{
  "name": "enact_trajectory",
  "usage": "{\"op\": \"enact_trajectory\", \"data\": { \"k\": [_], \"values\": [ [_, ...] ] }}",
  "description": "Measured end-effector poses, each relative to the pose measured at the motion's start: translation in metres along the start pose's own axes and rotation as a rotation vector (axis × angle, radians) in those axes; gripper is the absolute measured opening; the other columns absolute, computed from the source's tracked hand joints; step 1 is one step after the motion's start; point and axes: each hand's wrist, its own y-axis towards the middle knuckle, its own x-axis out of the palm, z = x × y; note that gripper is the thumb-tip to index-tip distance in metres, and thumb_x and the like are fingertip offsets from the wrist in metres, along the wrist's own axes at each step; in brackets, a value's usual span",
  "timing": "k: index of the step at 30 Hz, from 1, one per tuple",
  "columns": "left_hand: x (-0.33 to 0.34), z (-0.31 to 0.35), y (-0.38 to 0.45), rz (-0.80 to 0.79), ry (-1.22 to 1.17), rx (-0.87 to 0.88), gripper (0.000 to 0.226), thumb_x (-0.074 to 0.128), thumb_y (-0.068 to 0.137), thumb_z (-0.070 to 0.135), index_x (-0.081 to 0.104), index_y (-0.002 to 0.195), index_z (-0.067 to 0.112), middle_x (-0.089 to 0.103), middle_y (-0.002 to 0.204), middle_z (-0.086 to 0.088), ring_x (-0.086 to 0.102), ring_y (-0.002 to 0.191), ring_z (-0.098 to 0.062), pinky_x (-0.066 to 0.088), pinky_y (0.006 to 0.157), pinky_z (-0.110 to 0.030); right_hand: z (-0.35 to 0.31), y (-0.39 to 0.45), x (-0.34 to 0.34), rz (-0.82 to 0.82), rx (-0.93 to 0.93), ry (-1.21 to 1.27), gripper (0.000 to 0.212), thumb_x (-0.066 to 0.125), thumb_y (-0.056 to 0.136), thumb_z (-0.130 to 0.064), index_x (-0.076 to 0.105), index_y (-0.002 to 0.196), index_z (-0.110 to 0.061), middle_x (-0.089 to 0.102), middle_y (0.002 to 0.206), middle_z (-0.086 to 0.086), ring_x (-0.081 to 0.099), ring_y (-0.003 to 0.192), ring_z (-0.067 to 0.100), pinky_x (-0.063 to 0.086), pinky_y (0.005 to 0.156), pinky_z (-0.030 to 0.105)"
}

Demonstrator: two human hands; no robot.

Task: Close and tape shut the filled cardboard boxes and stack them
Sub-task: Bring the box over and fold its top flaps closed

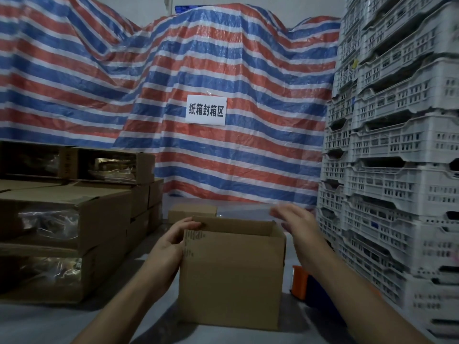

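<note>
An open cardboard box (pixel 231 274) is sitting on the grey floor right in front of the person, its top flaps not yet folded shut. The left hand (pixel 173 240) is gripping the box's upper left corner, fingers curling over the rim and thumb lying against the near face. The right hand (pixel 295 224) is hovering just beside the box's upper right corner, blurred, fingers stretched out and holding nothing; I cannot tell whether it is touching the cardboard.

A smaller closed box (pixel 192 213) is lying on the floor just behind the open one. To the left, a stack of cardboard boxes (pixel 74 219) is standing, some with clear film showing on their sides. To the right, white plastic crates (pixel 397 157) are towering in a tall pile. An orange object (pixel 299 285) is peeking out low down between the box and the crates, too hidden to identify. A red, white and blue striped tarpaulin (pixel 198 58) is draping the back, with a white sign (pixel 206 110) stuck on it
</note>
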Motion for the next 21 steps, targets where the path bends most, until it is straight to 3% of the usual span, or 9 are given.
{"op": "enact_trajectory", "data": {
  "k": [3, 7, 11, 14, 18, 21],
  "values": [
    [-0.001, -0.001, 0.0, 0.013, 0.054, 0.058, 0.044, 0.05, 0.092, -0.012, 0.07, 0.111, 0.023, 0.055, 0.13, 0.01, 0.058, 0.118, -0.025, 0.054, 0.087, -0.04, 0.022, -0.015, -0.012, 0.041, -0.049, -0.053, 0.011, 0.065, 0.097, -0.016, 0.075, 0.092, -0.015, 0.075, 0.091, 0.0, 0.069, 0.094, 0.017, 0.051, 0.078, 0.023],
    [-0.001, -0.001, -0.001, -0.004, 0.008, -0.032, 0.039, 0.052, 0.094, -0.003, 0.071, 0.112, 0.026, 0.072, 0.11, -0.008, 0.072, 0.09, -0.021, 0.056, 0.063, -0.028, 0.042, -0.03, -0.015, -0.007, -0.042, -0.007, 0.018, 0.063, 0.098, -0.012, 0.076, 0.106, -0.019, 0.077, 0.102, -0.006, 0.071, 0.1, 0.013, 0.057, 0.083, 0.028],
    [0.0, -0.003, -0.001, -0.03, -0.006, -0.09, 0.04, 0.051, 0.096, 0.006, 0.067, 0.119, 0.034, 0.071, 0.112, -0.009, 0.072, 0.091, -0.02, 0.054, 0.066, -0.027, 0.046, -0.035, -0.012, -0.02, -0.089, 0.01, 0.026, 0.057, 0.1, -0.014, 0.073, 0.11, -0.033, 0.074, 0.112, -0.016, 0.067, 0.109, 0.006, 0.054, 0.092, 0.03],
    [0.002, -0.002, -0.002, -0.087, 0.003, -0.107, 0.038, 0.053, 0.095, 0.013, 0.067, 0.12, 0.038, 0.073, 0.111, -0.005, 0.072, 0.093, -0.021, 0.055, 0.068, -0.027, 0.05, -0.039, -0.007, -0.032, -0.117, 0.001, 0.028, 0.052, 0.102, -0.02, 0.068, 0.115, -0.039, 0.069, 0.118, -0.026, 0.062, 0.114, -0.005, 0.051, 0.093, 0.02],
    [0.005, -0.002, -0.005, -0.049, -0.016, -0.112, 0.033, 0.059, 0.088, 0.023, 0.072, 0.116, 0.035, 0.074, 0.107, -0.002, 0.073, 0.088, -0.018, 0.056, 0.066, -0.026, 0.053, -0.041, 0.0, -0.032, -0.11, -0.028, 0.031, 0.045, 0.106, -0.021, 0.064, 0.114, -0.044, 0.064, 0.11, -0.041, 0.053, 0.108, -0.024, 0.044, 0.083, 0.001],
    [0.004, -0.002, -0.005, -0.046, -0.007, -0.109, 0.032, 0.056, 0.093, 0.022, 0.069, 0.12, 0.034, 0.075, 0.103, -0.004, 0.074, 0.086, -0.019, 0.055, 0.067, -0.028, 0.049, -0.041, 0.004, -0.03, -0.095, -0.037, 0.025, 0.041, 0.1, -0.041, 0.062, 0.112, -0.046, 0.062, 0.109, -0.044, 0.053, 0.108, -0.024, 0.041, 0.083, -0.002]
  ]
}}
